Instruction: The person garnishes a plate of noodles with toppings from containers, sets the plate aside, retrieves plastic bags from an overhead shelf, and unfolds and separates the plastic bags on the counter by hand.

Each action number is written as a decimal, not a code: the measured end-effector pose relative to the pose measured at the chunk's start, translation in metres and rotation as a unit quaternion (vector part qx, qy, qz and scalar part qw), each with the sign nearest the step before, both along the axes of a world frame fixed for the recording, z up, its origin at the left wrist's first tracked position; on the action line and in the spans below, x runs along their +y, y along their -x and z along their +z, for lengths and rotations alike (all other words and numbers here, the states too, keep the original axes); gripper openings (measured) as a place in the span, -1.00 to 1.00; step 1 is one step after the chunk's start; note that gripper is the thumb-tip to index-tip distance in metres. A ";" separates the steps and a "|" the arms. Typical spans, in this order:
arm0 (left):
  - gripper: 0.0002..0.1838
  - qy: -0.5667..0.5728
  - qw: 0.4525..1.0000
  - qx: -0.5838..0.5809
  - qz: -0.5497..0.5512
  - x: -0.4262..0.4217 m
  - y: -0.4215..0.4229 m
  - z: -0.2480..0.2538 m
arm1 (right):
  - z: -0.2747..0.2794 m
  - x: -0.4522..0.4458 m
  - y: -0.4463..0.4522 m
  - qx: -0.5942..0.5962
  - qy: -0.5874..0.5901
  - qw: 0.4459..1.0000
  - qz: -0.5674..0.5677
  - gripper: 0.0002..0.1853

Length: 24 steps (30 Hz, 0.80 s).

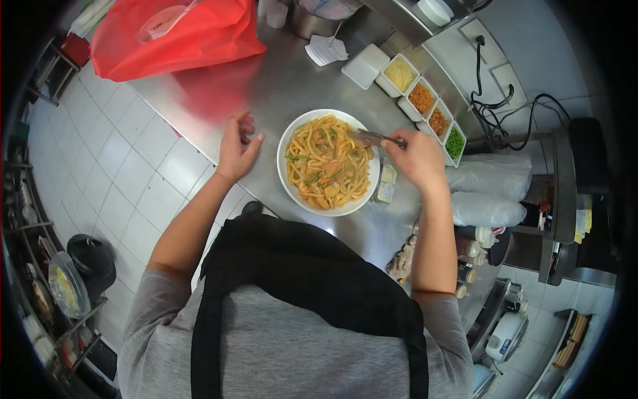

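A white bowl of thick noodles in orange-brown sauce, with bits of green, stands on the steel counter in front of me. My right hand is closed around metal tongs, whose tips reach over the bowl's right rim and touch the noodles. To the left of the bowl, my left hand hovers by the counter edge, apart from the bowl. It holds nothing, and its fingers are loosely bent and spread. A small clear-and-yellowish packet lies just right of the bowl.
White tubs of toppings line the back right, including chopped green herbs. A red bag sits at the far left of the steel counter. Paper slips, a metal pot and plastic-wrapped stacks stand around.
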<state>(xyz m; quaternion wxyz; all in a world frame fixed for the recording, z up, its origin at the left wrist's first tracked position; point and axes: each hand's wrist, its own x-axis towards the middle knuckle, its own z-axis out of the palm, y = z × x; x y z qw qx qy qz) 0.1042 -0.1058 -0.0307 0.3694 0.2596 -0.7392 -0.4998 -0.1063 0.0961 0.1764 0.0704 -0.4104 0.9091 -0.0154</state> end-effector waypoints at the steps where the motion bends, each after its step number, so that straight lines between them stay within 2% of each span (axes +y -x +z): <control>1: -0.42 0.000 1.000 0.002 0.000 0.000 0.000 0.000 | 0.005 -0.006 -0.006 -0.003 0.011 1.000 0.017 -0.74; 8: -0.42 -0.002 1.000 0.003 0.005 0.000 0.000 0.001 | -0.025 -0.066 -0.039 -0.007 -0.027 0.994 0.105 -0.74; 12: -0.42 0.003 1.000 0.013 0.007 -0.001 -0.001 -0.001 | -0.020 -0.047 -0.037 -0.001 -0.061 0.991 0.121 -0.72; 15: -0.42 0.008 1.000 0.011 0.005 0.000 0.000 0.002 | -0.015 -0.032 -0.032 -0.041 0.018 0.993 0.113 -0.73; 18: -0.41 0.004 1.000 0.012 0.003 0.000 0.000 0.002 | 0.000 -0.043 -0.019 -0.049 -0.007 0.998 0.034 -0.74; 19: -0.40 0.001 1.000 0.012 0.002 0.000 0.000 0.002 | -0.009 -0.047 -0.010 -0.020 0.001 0.999 0.031 -0.73; 24: -0.40 -0.004 1.000 0.011 0.004 0.000 0.000 0.002 | -0.038 -0.052 0.003 -0.041 -0.028 0.999 0.016 -0.73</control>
